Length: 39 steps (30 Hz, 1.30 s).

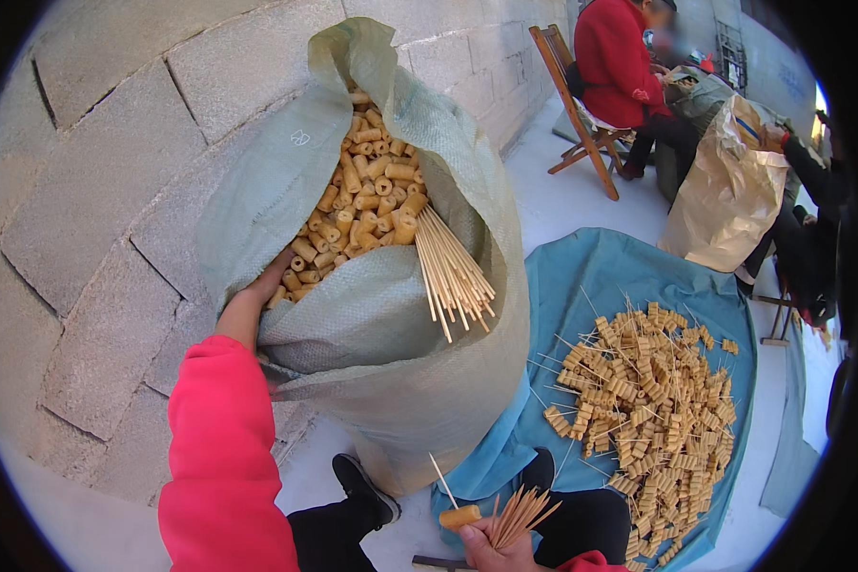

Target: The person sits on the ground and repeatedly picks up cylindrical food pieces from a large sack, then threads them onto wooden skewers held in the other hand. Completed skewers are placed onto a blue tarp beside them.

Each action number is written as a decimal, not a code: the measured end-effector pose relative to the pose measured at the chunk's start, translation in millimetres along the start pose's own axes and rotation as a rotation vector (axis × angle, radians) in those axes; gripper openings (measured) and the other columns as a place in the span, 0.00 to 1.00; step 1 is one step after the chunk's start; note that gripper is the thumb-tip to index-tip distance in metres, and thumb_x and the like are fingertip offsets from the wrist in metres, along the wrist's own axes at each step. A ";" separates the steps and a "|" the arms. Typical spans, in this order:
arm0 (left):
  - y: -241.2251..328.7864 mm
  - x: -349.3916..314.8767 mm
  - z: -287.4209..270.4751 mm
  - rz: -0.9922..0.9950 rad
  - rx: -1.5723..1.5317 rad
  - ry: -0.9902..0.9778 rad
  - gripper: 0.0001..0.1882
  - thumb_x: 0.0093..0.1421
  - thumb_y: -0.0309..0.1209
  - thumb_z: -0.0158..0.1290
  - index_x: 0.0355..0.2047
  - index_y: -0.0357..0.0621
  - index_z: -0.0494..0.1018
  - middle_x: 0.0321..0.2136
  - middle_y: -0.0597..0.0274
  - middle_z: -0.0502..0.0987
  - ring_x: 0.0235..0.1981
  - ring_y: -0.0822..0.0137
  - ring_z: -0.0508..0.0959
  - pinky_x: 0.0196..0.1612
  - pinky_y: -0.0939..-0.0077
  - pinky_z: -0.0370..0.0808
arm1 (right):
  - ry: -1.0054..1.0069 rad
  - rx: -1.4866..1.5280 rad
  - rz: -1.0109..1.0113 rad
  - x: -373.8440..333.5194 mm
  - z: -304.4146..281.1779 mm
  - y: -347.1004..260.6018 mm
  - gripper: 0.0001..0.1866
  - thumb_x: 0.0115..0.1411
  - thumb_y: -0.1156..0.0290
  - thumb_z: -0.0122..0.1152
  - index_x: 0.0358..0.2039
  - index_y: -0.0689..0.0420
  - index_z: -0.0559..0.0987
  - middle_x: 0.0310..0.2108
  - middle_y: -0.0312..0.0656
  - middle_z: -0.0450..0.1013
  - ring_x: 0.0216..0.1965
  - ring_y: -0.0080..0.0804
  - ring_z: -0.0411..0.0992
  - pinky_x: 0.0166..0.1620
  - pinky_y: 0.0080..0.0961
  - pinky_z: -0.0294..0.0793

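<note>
A large pale green woven sack (391,400) stands in front of me, its mouth folded open. Short, hollow, golden tube-shaped pieces (367,191) fill it. My left hand (269,284) reaches in over the sack's left rim among these pieces, its fingers mostly hidden. A bundle of bamboo skewers (448,272) leans at the right of the opening, tips pointing outward. Low in the view, my right hand (500,551) is closed around a fan of bamboo skewers (522,517). Beside them, one skewer carries a single tube piece (460,518) near my thumb.
On the right, a blue cloth (582,262) bears a heap of threaded skewers (648,410). A block wall (95,200) rises at left. Farther back, a person in red (615,62) sits on a wooden folding chair (586,143), near a brown paper sack (729,195) and another person's dark sleeve (806,172).
</note>
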<state>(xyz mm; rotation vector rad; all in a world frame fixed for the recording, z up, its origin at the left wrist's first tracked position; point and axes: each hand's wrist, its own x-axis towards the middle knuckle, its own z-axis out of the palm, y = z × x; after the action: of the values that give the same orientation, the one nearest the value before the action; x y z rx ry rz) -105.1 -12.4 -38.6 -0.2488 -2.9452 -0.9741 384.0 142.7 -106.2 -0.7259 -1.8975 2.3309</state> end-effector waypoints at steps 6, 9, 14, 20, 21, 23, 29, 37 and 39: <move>0.3 -35.1 -9.2 0.318 -0.081 -0.019 0.29 0.49 0.33 0.57 0.52 0.37 0.64 0.47 0.53 0.71 0.48 0.61 0.71 0.52 0.73 0.65 | -0.168 0.036 -0.298 7.6 14.5 25.9 0.12 0.61 0.68 0.54 0.43 0.58 0.76 0.27 0.31 0.70 0.27 0.19 0.68 0.30 0.18 0.69; -0.6 -40.5 -7.6 0.503 -0.100 -0.101 0.19 0.52 0.29 0.55 0.45 0.45 0.67 0.39 0.61 0.73 0.41 0.68 0.72 0.47 0.76 0.68 | -0.102 -0.058 -0.434 11.2 15.3 30.2 0.07 0.60 0.73 0.54 0.37 0.61 0.75 0.17 0.35 0.68 0.19 0.18 0.67 0.24 0.17 0.66; -27.8 -14.6 -5.0 0.567 0.056 0.064 0.13 0.53 0.28 0.54 0.39 0.42 0.68 0.30 0.62 0.72 0.33 0.70 0.70 0.40 0.77 0.68 | -0.147 -0.088 -0.323 16.8 6.7 30.7 0.09 0.58 0.76 0.56 0.39 0.61 0.73 0.22 0.43 0.70 0.23 0.31 0.70 0.27 0.22 0.68; -69.4 36.8 -9.8 0.492 0.027 0.078 0.07 0.56 0.30 0.49 0.32 0.39 0.68 0.25 0.63 0.70 0.29 0.67 0.70 0.37 0.76 0.68 | -0.090 -0.087 -0.353 19.0 0.5 39.9 0.09 0.57 0.76 0.56 0.39 0.61 0.72 0.23 0.48 0.71 0.24 0.38 0.72 0.28 0.26 0.69; -76.2 42.7 -12.3 0.664 0.124 0.097 0.08 0.56 0.31 0.49 0.32 0.39 0.69 0.24 0.62 0.71 0.29 0.66 0.71 0.37 0.75 0.68 | -0.086 -0.078 -0.377 19.1 -0.8 41.0 0.09 0.56 0.76 0.56 0.38 0.61 0.72 0.22 0.47 0.70 0.23 0.37 0.71 0.27 0.25 0.68; -89.8 52.0 -21.2 0.476 0.355 0.042 0.08 0.56 0.31 0.50 0.32 0.39 0.71 0.23 0.58 0.72 0.27 0.62 0.72 0.34 0.72 0.69 | -0.068 -0.049 -0.430 19.9 -1.4 42.2 0.09 0.56 0.78 0.57 0.38 0.61 0.72 0.21 0.45 0.69 0.21 0.34 0.69 0.27 0.23 0.67; -112.8 58.1 -40.8 0.484 0.585 0.092 0.12 0.57 0.30 0.49 0.40 0.37 0.72 0.29 0.51 0.76 0.32 0.59 0.76 0.36 0.71 0.71 | -0.077 0.000 -0.486 18.9 -5.3 39.2 0.09 0.56 0.77 0.56 0.38 0.61 0.72 0.21 0.46 0.70 0.23 0.36 0.73 0.27 0.26 0.68; -30.5 -12.1 -34.2 0.499 0.448 0.351 0.15 0.58 0.30 0.48 0.44 0.36 0.71 0.33 0.48 0.77 0.36 0.59 0.77 0.39 0.70 0.71 | 0.003 -0.032 -0.529 17.3 -10.0 37.6 0.07 0.57 0.73 0.56 0.37 0.58 0.73 0.21 0.51 0.70 0.23 0.47 0.72 0.25 0.30 0.69; 13.1 -51.7 -42.0 0.511 0.088 0.279 0.19 0.60 0.34 0.49 0.49 0.36 0.69 0.37 0.50 0.77 0.40 0.60 0.76 0.43 0.72 0.70 | 0.012 -0.015 -0.490 18.7 -8.7 35.2 0.07 0.56 0.76 0.58 0.36 0.61 0.74 0.20 0.49 0.70 0.21 0.40 0.72 0.24 0.27 0.68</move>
<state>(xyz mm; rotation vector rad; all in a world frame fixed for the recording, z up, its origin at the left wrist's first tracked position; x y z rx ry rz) -52.9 -34.3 -1.1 -0.7469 -2.4726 -0.7322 379.6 148.1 -146.4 -0.2321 -1.8290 2.0006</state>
